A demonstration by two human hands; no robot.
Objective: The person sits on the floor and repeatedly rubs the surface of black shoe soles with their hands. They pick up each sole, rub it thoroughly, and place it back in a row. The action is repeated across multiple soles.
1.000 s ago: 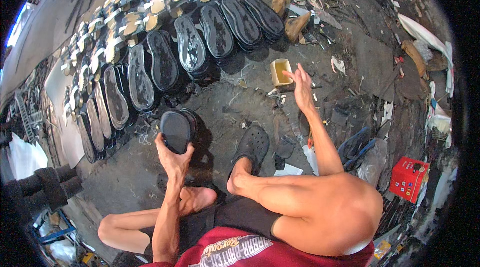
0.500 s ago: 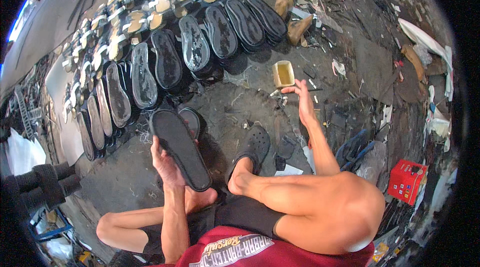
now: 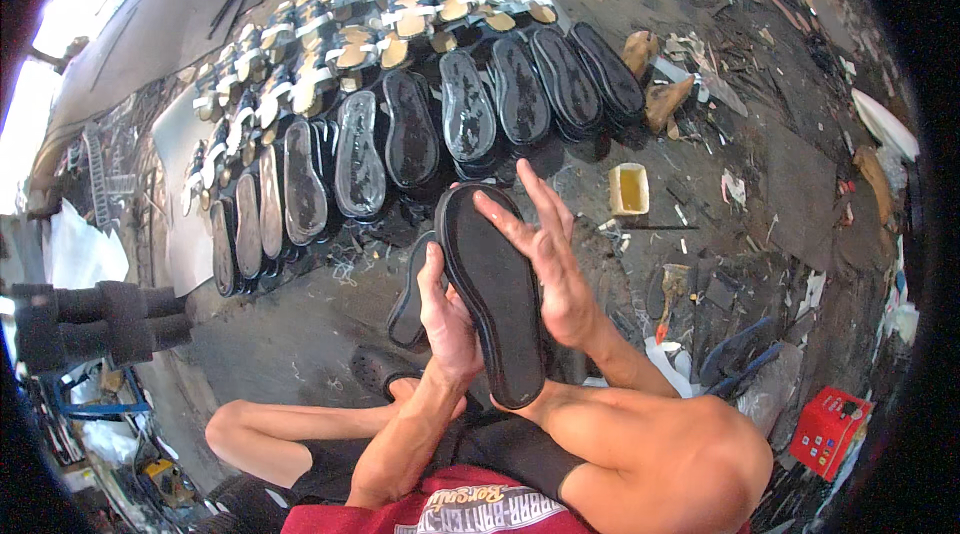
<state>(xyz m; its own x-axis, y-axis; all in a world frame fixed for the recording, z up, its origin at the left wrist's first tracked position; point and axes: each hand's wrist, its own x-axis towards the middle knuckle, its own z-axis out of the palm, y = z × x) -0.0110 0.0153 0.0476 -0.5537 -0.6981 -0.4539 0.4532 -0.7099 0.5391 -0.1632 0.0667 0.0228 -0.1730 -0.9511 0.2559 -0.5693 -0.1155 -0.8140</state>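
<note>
My left hand [image 3: 450, 329] grips a black shoe sole [image 3: 492, 304], tilted upright in front of me with its broad flat face showing. Against the upper right of that sole lies my right hand [image 3: 565, 284], fingers stretched and spread, one fingertip on the black surface. A second black sole [image 3: 408, 299] shows behind my left hand; whether that hand holds it too is hidden. Beyond my hands stands a row of black soles, among them one with a wet-looking shine [image 3: 467, 109]. A small squarish tub [image 3: 615, 192] with yellow liquid sits right of the row.
A brush [image 3: 672, 292] lies on the floor by my right forearm. Sandal uppers on lasts [image 3: 410, 24] fill the far left. Brown foot-shaped lasts [image 3: 665, 104] lie right of the row. A red box [image 3: 830, 434] stands at right; scraps litter the floor.
My left hand has carried the sole rightward to the middle. My right hand has come from beside the tub onto the sole. The view has shifted, and the brush now shows on the floor.
</note>
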